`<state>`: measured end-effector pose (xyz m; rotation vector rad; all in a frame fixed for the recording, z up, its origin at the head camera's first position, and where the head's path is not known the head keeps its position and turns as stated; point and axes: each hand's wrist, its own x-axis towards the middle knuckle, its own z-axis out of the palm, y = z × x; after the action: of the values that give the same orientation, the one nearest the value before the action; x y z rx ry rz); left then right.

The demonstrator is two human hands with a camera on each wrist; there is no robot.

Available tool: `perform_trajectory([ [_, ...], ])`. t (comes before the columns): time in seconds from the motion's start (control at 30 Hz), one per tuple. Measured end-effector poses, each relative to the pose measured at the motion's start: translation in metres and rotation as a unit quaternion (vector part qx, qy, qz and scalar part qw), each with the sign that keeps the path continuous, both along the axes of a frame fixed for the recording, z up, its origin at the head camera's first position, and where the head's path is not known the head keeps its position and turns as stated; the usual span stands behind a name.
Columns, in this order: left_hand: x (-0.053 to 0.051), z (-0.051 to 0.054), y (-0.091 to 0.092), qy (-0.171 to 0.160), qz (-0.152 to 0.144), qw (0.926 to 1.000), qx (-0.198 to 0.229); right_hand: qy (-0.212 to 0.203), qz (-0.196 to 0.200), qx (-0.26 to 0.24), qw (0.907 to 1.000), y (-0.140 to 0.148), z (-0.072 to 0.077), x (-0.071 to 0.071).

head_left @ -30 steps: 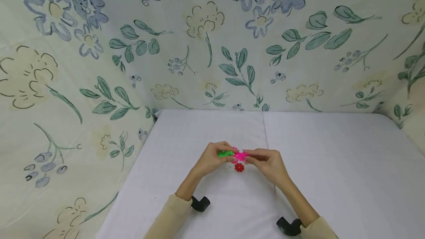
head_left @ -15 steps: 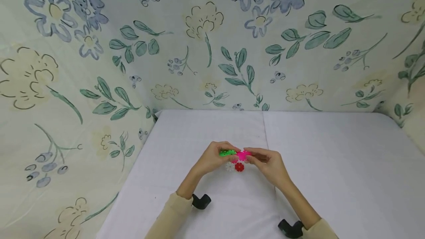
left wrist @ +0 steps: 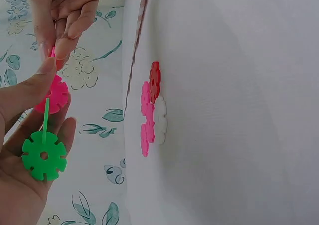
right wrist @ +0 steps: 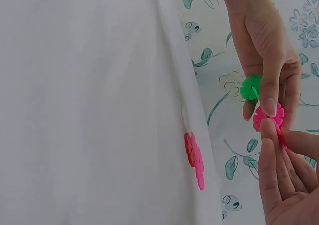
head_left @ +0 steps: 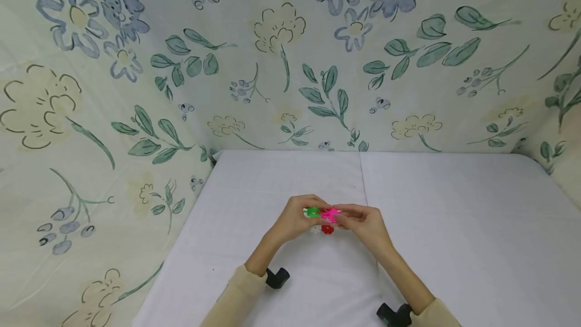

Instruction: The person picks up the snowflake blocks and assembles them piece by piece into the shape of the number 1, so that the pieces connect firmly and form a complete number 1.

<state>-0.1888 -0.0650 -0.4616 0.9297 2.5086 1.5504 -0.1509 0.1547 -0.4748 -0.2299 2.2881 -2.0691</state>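
Notched flower-shaped plastic discs are linked in a short chain between the two hands. My left hand (left wrist: 30, 120) pinches a pink disc (left wrist: 58, 93) between thumb and fingers; a green disc (left wrist: 44, 157) and a green one seen edge-on (left wrist: 46, 120) hang along its palm. Opposite it, my right hand (right wrist: 289, 177) pinches another pink disc (right wrist: 280, 136), turned edge-on and touching the first. Fingertips hide part of that joint. On the table just below lie a red disc (left wrist: 155, 83), a white disc (left wrist: 160, 120) and several pink discs (left wrist: 150, 122).
A white cloth covers the table (head_left: 431, 226), with a seam running front to back. Floral fabric (head_left: 290, 64) hangs behind and on the left. Black wrist-worn devices (head_left: 278, 278) sit beneath both forearms.
Both hands have tilted the linked discs, so the green part shows a rounder face. The right hand has shifted slightly left, and the hands now cover more of the red and white discs.
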Motion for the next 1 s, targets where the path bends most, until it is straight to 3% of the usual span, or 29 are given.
perform_trajectory([
  [0.13,0.0,-0.001,0.001,-0.006,0.009,0.9999,0.006,-0.027,0.006,-0.013,0.9995,-0.001,0.0,0.0],
  [0.3,0.0,-0.002,-0.002,-0.018,0.031,0.9993,-0.007,-0.026,0.018,-0.01,0.9994,0.001,-0.004,0.001],
  [0.57,0.0,-0.007,-0.003,-0.019,0.021,0.9992,-0.028,-0.025,0.026,-0.031,0.9989,-0.002,-0.01,0.0],
  [0.8,0.0,-0.005,-0.005,-0.016,0.03,0.9988,-0.034,-0.033,0.037,-0.035,0.9982,-0.005,-0.011,0.0],
  [1.0,-0.002,-0.012,-0.012,-0.018,0.043,0.9984,-0.031,-0.044,0.057,-0.015,0.9973,-0.001,-0.01,0.0],
])
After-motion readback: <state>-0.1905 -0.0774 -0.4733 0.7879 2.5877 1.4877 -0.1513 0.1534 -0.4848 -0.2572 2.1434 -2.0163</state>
